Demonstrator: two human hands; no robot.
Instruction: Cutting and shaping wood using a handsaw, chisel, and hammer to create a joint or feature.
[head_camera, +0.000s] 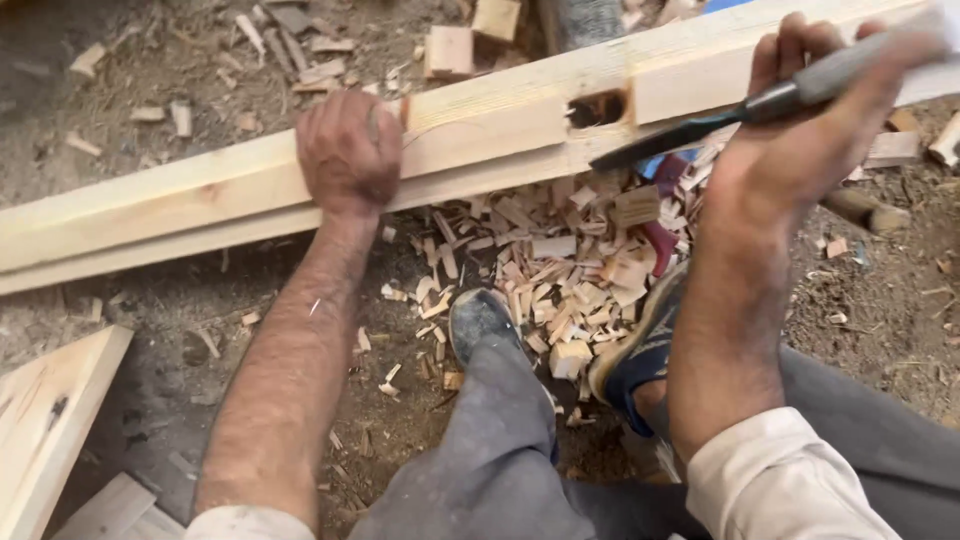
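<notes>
**Pale timber, mortise partly cut**

Pine offcuts (45, 420) lie at far left on the dirt floor (150, 350). Long pale beam (200, 195) runs across the view, rising from left to right, resting low over the floor.

Left hand (348, 150): grip closed over the beam's upper edge, knuckles toward camera, pressing the beam down. It sits well left of the cut.

Mortise (598, 108): rectangular pocket in the beam's face, dark inside, edges ragged. Depth cannot be told; whether it goes through is not visible. Judged: cut opened and well under way, walls not yet cleaned square.

Chip pile (560, 270): heavy heap of fresh chips directly below the mortise, spread between two shoes (480, 320). Volume suggests much stock already removed.

Right hand (800, 140): grip clamped round the grey handle of a chisel (700, 128); dark blade points left and down, tip just beside the mortise's lower right, near the beam's edge. Contact cannot be confirmed.
</notes>
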